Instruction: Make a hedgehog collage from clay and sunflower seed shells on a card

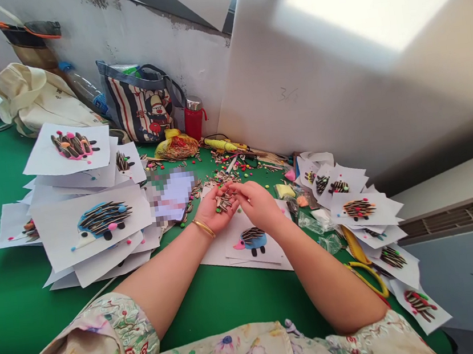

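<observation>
Fingers of left hand [212, 214] cupped, unclenched, beneath striped seeds [223, 202]; of right hand [260, 203] bent alongside, cannot tell if gripping; presumably light, stiff, slippery, best pinched singly

The hands [261, 201], with piled cards [49, 217] left and right, lie just right of what seems a phone [178, 191].

Glare washes upper-right wall [328, 79]; soft shadow below; pixelation left of centre.
</observation>
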Action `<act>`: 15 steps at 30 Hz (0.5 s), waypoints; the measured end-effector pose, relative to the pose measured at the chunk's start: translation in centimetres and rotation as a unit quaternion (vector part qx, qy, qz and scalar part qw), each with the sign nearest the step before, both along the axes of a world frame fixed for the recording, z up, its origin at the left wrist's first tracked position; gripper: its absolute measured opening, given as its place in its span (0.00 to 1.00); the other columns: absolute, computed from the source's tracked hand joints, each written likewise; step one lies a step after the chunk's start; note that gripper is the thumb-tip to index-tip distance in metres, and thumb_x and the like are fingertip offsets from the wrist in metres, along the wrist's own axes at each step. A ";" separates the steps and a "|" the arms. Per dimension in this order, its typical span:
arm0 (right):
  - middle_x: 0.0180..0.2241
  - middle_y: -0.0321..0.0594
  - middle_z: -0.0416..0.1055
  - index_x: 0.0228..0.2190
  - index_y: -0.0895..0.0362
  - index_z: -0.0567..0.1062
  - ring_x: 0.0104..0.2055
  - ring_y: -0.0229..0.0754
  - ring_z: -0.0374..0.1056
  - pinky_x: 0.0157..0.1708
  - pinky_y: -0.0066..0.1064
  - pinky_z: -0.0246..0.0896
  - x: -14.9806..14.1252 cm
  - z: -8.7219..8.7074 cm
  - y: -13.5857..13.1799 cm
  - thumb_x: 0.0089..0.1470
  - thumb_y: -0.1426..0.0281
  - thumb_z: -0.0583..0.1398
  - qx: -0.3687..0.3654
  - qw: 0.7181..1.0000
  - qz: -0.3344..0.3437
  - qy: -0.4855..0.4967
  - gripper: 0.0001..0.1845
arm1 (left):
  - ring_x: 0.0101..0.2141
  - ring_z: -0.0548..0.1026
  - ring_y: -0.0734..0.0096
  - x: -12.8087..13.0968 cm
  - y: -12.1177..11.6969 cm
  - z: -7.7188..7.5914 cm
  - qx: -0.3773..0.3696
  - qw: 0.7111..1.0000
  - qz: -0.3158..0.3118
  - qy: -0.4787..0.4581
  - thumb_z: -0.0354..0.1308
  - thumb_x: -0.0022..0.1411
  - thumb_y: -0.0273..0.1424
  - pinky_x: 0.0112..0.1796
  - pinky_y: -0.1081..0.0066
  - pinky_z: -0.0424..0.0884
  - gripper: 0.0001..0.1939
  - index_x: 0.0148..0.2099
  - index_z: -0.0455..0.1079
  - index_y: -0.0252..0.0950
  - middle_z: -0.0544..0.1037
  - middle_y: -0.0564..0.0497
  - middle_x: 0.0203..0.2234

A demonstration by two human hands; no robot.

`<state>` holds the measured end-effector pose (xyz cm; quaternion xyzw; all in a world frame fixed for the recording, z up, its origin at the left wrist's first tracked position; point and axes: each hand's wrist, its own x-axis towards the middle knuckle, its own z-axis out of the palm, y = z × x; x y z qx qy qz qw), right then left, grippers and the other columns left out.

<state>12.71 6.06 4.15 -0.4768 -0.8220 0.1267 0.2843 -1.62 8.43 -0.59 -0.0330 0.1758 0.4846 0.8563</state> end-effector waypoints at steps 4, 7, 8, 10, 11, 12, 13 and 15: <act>0.35 0.38 0.73 0.39 0.53 0.75 0.37 0.41 0.68 0.39 0.34 0.62 3.1 -0.2 -2.8 0.59 0.70 0.56 -0.066 0.993 -0.062 0.074 0.09 | 0.44 0.79 0.61 0.0 -0.1 0.1 0.004 1.000 0.014 0.006 0.46 0.72 0.34 0.47 0.60 0.75 0.17 0.45 0.73 0.30 0.80 0.40 0.40; 0.34 0.37 0.73 0.36 0.54 0.74 0.32 0.39 0.66 0.35 0.32 0.61 5.2 -1.2 -5.5 0.58 0.69 0.56 -0.126 0.980 -0.096 0.117 0.06 | 0.46 0.79 0.61 0.1 -0.1 0.1 -0.002 1.000 0.022 0.013 0.45 0.72 0.34 0.50 0.59 0.73 0.17 0.46 0.73 0.31 0.80 0.40 0.40; 0.34 0.37 0.73 0.34 0.54 0.74 0.31 0.39 0.65 0.34 0.31 0.61 5.7 -1.6 -6.4 0.56 0.69 0.57 -0.124 0.979 -0.104 0.122 0.05 | 0.46 0.79 0.61 0.1 -0.1 0.1 -0.003 1.000 0.023 0.016 0.45 0.72 0.34 0.50 0.59 0.73 0.17 0.46 0.73 0.31 0.80 0.40 0.40; 0.31 0.36 0.71 0.31 0.54 0.72 0.30 0.39 0.64 0.33 0.31 0.60 6.3 -2.7 -8.0 0.54 0.69 0.59 -0.129 0.977 -0.117 0.126 0.03 | 0.45 0.79 0.61 0.2 -0.1 0.1 -0.005 0.999 0.025 0.022 0.44 0.72 0.33 0.50 0.59 0.74 0.18 0.46 0.73 0.30 0.80 0.39 0.40; 0.28 0.35 0.70 0.30 0.54 0.72 0.29 0.38 0.63 0.31 0.30 0.60 6.4 -3.3 -8.6 0.53 0.69 0.59 -0.145 0.972 -0.125 0.134 0.03 | 0.45 0.79 0.61 0.2 0.0 0.1 -0.006 0.999 0.025 0.023 0.44 0.72 0.33 0.50 0.60 0.74 0.18 0.47 0.73 0.30 0.80 0.39 0.40; 0.27 0.34 0.69 0.30 0.54 0.72 0.27 0.38 0.62 0.29 0.30 0.59 6.5 -3.9 -9.1 0.53 0.69 0.58 -0.164 0.967 -0.134 0.144 0.03 | 0.45 0.80 0.62 0.2 0.0 0.1 -0.007 0.999 0.025 0.025 0.44 0.72 0.33 0.50 0.60 0.74 0.18 0.47 0.73 0.30 0.80 0.39 0.40; 0.27 0.34 0.69 0.31 0.54 0.71 0.27 0.38 0.62 0.28 0.29 0.59 6.5 -4.5 -9.4 0.53 0.68 0.58 -0.179 0.962 -0.137 0.155 0.03 | 0.45 0.80 0.62 0.2 0.0 0.1 -0.007 0.999 0.025 0.026 0.44 0.72 0.33 0.50 0.60 0.74 0.18 0.48 0.73 0.30 0.80 0.39 0.40; 0.28 0.34 0.70 0.31 0.54 0.72 0.28 0.38 0.65 0.29 0.30 0.61 6.3 -5.3 -9.8 0.53 0.68 0.59 -0.195 0.956 -0.133 0.172 0.04 | 0.44 0.80 0.62 0.2 0.0 0.1 -0.006 0.999 0.025 0.027 0.44 0.72 0.33 0.50 0.60 0.74 0.17 0.49 0.72 0.30 0.80 0.39 0.40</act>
